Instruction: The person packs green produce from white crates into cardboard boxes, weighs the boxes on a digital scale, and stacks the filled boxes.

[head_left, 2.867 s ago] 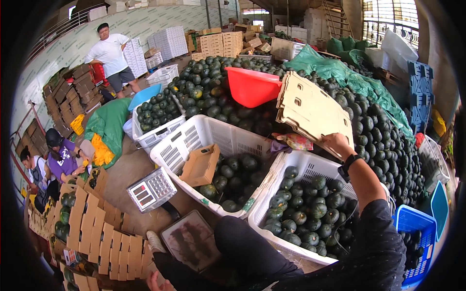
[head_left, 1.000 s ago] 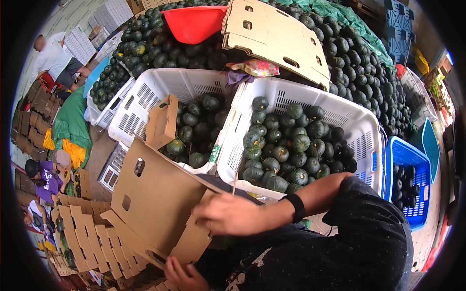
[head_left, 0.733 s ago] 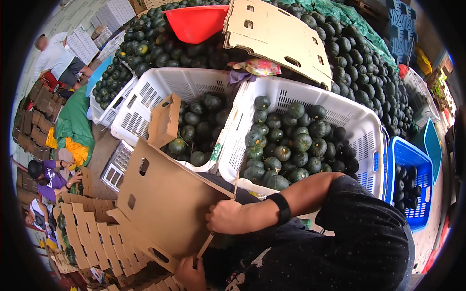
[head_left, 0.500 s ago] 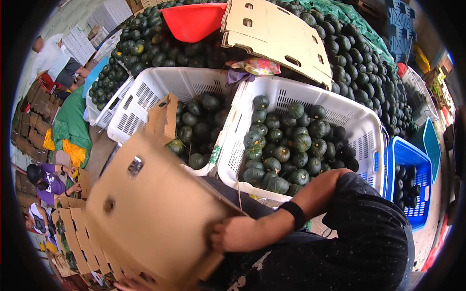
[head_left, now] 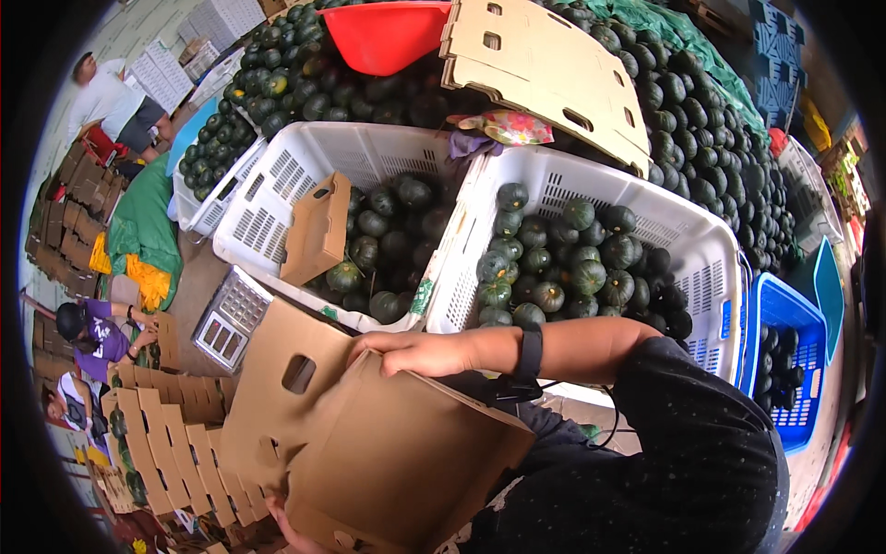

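Observation:
A brown cardboard box, partly folded, is between my hands at the lower middle, a panel with an oval handle hole standing out to its left. My right hand, with a black band on the wrist, is closed over the upper edge of a flap. Low at the left side of the box, my left hand grips its edge, and only part of that hand shows. Beyond them stands a white plastic crate of dark green pumpkins. A second white crate beside it holds pumpkins and a small cardboard box.
A digital scale lies left of my hands, near stacked open cartons. Flat cardboard sheets and a red basin rest on the pumpkin heap. A blue crate stands at right. Several people work at the left.
The cardboard has swung round and folded; a panel is now bent up between my hands. My right hand has moved up to the flap's top edge. The scale has come into sight.

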Action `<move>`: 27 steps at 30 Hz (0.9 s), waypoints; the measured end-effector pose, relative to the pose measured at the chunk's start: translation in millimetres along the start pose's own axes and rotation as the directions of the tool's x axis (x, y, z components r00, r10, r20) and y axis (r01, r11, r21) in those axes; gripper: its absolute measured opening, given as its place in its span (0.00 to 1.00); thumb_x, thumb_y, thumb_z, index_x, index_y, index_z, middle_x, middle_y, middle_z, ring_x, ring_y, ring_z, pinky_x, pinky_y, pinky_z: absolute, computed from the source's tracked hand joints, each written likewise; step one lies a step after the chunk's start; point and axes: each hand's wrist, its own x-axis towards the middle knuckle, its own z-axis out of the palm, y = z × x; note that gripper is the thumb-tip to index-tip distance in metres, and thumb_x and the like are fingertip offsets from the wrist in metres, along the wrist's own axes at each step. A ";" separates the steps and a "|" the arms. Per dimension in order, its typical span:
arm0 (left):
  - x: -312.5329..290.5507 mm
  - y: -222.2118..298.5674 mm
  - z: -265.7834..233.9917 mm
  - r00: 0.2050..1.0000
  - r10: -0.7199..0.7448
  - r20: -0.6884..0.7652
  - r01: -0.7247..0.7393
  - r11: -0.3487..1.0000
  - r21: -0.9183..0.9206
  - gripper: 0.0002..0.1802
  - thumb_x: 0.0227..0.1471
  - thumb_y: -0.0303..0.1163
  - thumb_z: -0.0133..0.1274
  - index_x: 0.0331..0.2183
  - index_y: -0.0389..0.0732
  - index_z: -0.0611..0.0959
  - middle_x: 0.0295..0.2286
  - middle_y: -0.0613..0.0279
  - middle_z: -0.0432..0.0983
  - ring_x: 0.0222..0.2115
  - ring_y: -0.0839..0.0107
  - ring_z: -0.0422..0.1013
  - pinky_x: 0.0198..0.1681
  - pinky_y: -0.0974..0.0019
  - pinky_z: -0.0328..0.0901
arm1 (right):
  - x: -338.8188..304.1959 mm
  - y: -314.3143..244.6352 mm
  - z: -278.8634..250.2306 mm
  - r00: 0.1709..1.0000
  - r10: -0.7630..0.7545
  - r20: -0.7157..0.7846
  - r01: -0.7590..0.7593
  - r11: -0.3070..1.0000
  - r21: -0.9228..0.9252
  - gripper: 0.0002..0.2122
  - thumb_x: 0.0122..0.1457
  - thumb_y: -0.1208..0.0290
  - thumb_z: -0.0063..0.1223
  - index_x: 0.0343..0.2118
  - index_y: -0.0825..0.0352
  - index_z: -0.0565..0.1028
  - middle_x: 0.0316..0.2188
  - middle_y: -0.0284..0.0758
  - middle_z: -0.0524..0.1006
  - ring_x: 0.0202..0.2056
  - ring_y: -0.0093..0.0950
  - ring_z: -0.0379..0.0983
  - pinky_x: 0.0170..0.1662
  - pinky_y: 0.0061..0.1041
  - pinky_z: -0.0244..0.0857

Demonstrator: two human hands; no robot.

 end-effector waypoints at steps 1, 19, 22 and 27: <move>1.2 -5.5 -12.2 0.916 0.272 0.296 -0.263 0.962 -0.069 0.25 0.56 0.40 0.39 0.52 0.38 0.61 0.49 0.49 0.61 0.47 0.55 0.63 0.47 0.51 0.63 | 0.2 5.9 6.1 0.972 -0.168 -0.162 0.157 0.984 -0.084 0.28 0.49 0.78 0.40 0.56 0.65 0.52 0.52 0.41 0.60 0.55 0.30 0.55 0.57 0.27 0.47; -23.2 28.1 91.3 0.735 0.130 0.665 -0.600 -0.333 0.728 0.19 0.24 0.32 0.65 0.20 0.34 0.74 0.22 0.53 0.68 0.29 0.52 0.66 0.30 0.54 0.61 | 82.1 -45.8 57.2 0.892 0.453 0.007 0.143 -0.266 -0.953 0.21 0.45 0.62 0.57 0.46 0.57 0.72 0.51 0.41 0.66 0.49 0.34 0.67 0.42 0.32 0.67; -22.5 30.0 85.9 0.751 0.054 0.658 -0.590 -0.394 0.705 0.19 0.26 0.33 0.65 0.19 0.33 0.73 0.22 0.49 0.68 0.29 0.50 0.65 0.32 0.54 0.61 | 74.3 -46.9 52.2 0.900 0.435 -0.014 0.072 -0.181 -0.981 0.26 0.46 0.64 0.57 0.50 0.58 0.66 0.51 0.42 0.66 0.51 0.36 0.64 0.46 0.34 0.64; -19.7 27.6 8.3 0.828 -0.107 0.551 -0.554 -0.307 0.774 0.24 0.47 0.42 0.54 0.39 0.33 0.73 0.37 0.46 0.70 0.37 0.51 0.68 0.38 0.51 0.63 | -40.0 -17.2 -44.7 0.844 -0.416 -0.339 0.195 0.826 -0.529 0.16 0.53 0.69 0.54 0.45 0.63 0.70 0.44 0.40 0.69 0.46 0.35 0.67 0.48 0.29 0.62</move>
